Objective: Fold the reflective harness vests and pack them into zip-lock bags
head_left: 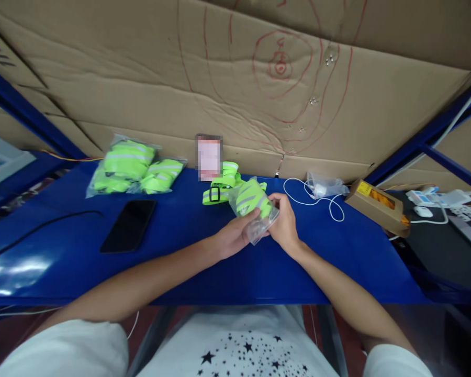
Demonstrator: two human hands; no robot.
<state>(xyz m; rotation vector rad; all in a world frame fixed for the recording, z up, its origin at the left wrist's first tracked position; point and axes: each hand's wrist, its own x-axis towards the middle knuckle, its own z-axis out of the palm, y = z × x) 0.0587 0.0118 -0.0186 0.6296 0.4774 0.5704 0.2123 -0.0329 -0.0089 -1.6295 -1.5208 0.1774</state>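
Between my two hands is a clear plastic bag [254, 199] with a folded neon-yellow reflective strap inside, tilted above the blue table [204, 277]. My left hand [237, 234] grips its lower left side, thumb over the plastic. Fingers of my right hand [283, 222] are closed around the bag's right edge, near its loose transparent end. Just behind the bag lies a loose neon-yellow reflective strap [230, 170] with a black buckle [214, 195], partly covered by the bag.
Bagged neon straps [127, 162] lie at the back left, near a black phone [129, 226]. A blurred card [209, 157] leans on the cardboard wall [141, 78]. To the right are a white cable [298, 191], a small plastic bag [325, 186] and a cardboard box [377, 207].
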